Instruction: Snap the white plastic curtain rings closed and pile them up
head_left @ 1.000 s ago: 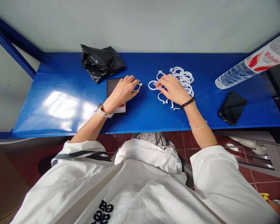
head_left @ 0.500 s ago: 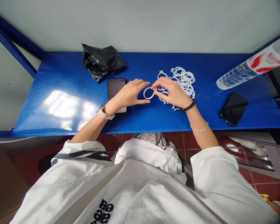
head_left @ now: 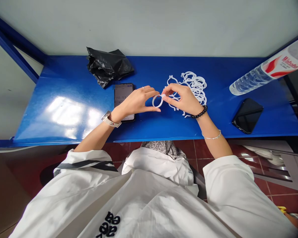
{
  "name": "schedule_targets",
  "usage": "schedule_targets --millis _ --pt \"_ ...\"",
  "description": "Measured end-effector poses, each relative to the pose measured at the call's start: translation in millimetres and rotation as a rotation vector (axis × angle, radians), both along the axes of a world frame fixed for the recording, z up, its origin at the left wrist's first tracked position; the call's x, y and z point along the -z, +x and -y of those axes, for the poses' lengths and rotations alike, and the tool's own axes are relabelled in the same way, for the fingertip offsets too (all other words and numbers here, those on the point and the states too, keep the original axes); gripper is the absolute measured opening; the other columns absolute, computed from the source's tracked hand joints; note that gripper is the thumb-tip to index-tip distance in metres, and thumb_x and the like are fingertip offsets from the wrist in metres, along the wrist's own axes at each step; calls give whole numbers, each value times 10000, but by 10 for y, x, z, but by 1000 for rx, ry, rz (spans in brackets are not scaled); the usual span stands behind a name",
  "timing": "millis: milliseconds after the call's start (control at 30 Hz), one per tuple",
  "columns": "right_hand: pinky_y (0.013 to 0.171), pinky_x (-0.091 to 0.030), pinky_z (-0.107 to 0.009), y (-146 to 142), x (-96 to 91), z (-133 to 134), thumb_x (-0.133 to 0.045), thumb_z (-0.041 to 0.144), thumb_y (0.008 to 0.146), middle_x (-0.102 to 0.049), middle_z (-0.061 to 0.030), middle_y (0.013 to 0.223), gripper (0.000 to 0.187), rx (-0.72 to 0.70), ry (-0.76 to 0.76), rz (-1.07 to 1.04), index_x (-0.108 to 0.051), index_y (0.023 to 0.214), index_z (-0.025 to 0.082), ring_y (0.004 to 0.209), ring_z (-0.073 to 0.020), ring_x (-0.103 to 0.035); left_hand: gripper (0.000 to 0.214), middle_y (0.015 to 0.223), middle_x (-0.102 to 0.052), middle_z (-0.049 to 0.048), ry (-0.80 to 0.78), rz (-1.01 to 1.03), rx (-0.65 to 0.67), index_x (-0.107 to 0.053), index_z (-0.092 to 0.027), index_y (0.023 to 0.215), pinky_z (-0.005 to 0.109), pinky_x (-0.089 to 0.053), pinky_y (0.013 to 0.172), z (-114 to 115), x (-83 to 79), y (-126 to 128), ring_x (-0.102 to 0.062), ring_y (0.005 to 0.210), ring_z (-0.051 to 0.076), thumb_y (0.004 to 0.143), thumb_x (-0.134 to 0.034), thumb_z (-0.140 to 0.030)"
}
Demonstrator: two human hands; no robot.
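Note:
Over the blue shelf (head_left: pixel 72 109), both hands meet on a single white plastic ring (head_left: pixel 157 101). My left hand (head_left: pixel 136 100) pinches the ring's left side between thumb and fingers. My right hand (head_left: pixel 185 97) pinches its right end with thumb and forefinger. Just behind and under my right hand lies a pile of several white rings (head_left: pixel 196 84). A phone (head_left: pixel 123 96) with a lit timer screen lies partly beneath my left hand.
A crumpled black plastic bag (head_left: pixel 108 66) sits at the back left of the shelf. A water bottle (head_left: pixel 268 69) lies on its side at the right, with a dark phone (head_left: pixel 247 115) in front of it. The wall runs close behind.
My left hand left the ring it touched near the phone and moved right. My right hand lifted a ring from the pile's edge, and both hands now pinch it above the shelf.

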State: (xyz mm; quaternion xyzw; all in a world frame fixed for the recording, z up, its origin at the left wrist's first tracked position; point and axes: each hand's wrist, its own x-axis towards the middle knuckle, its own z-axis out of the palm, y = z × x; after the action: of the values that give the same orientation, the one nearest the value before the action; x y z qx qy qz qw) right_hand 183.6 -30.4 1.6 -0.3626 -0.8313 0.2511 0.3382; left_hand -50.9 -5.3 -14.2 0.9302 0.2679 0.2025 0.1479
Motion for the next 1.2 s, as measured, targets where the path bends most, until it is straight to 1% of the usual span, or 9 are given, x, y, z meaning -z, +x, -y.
schedule_targets --millis 133,233,367,500,767,1033,1200 --pt "786 -535 -357 -5 -2 -3 -580 559 966 -719 -52 915 358 -7 -32 -13 -652 908 213 819 -204 -650 704 961 -683 112 -14 -10 10 -676 -153 1065 334 -465 790 6 -8 8 -610 896 243 849 -516 -804" --pt "774 -531 -354 -5 0 -2 -574 586 963 -716 -53 905 392 -4 -30 -24 -651 895 208 815 -205 -649 692 976 -685 114 -21 -1 -4 -670 -153 1051 324 -466 788 24 -24 14 -620 893 239 853 -522 -799" --pt "755 -527 -343 -12 21 1 -570 584 969 -707 -49 880 398 5 7 -33 -643 873 205 787 -196 -641 649 937 -683 106 -25 3 -47 -669 -150 1059 307 -458 751 52 -34 22 -631 860 231 867 -563 -760" --pt "740 -521 -341 -24 61 -3 -540 569 991 -692 -45 868 391 2 69 -17 -632 879 206 781 -196 -634 590 928 -686 97 -9 -14 -75 -667 -147 1095 296 -444 709 70 -35 30 -635 846 223 918 -540 -694" --pt "712 -509 -354 -56 97 11 -495 554 1018 -669 -49 828 392 27 180 31 -603 865 209 768 -210 -633 457 881 -693 76 11 -2 -68 -678 -148 1091 284 -438 680 99 -58 40 -637 801 202 934 -564 -561" --pt "719 -513 -391 -66 123 31 -462 567 1023 -657 -51 806 410 45 215 86 -613 873 217 752 -220 -623 456 869 -704 74 35 10 -58 -699 -151 1074 286 -439 668 97 -50 41 -626 754 192 905 -574 -555" --pt "765 -511 -431 -62 149 32 -467 559 1020 -665 -58 832 396 35 215 101 -635 903 220 805 -247 -629 454 806 -685 61 39 32 -52 -703 -152 1018 281 -418 630 106 -74 39 -609 701 179 906 -563 -569"
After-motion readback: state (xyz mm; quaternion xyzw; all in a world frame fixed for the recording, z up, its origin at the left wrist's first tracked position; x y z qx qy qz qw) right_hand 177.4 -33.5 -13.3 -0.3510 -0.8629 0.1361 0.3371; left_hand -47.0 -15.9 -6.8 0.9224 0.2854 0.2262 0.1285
